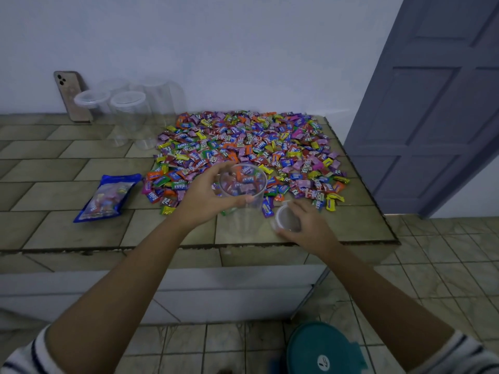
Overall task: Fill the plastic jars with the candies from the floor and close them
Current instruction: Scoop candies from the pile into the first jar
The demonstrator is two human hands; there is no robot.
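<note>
Near the front edge of the tiled table (81,230), the left hand (205,195) is gripping a clear plastic jar (243,190) by its open rim (it is standing upright, just touching the heap of wrapped candies (248,149)). The right hand (305,225) is holding the jar's lid (287,218) just beside it. Bare tiles are lying open leftward, between a blue candy bag (108,197) and closed empty jars (127,112) by the wall.
</note>
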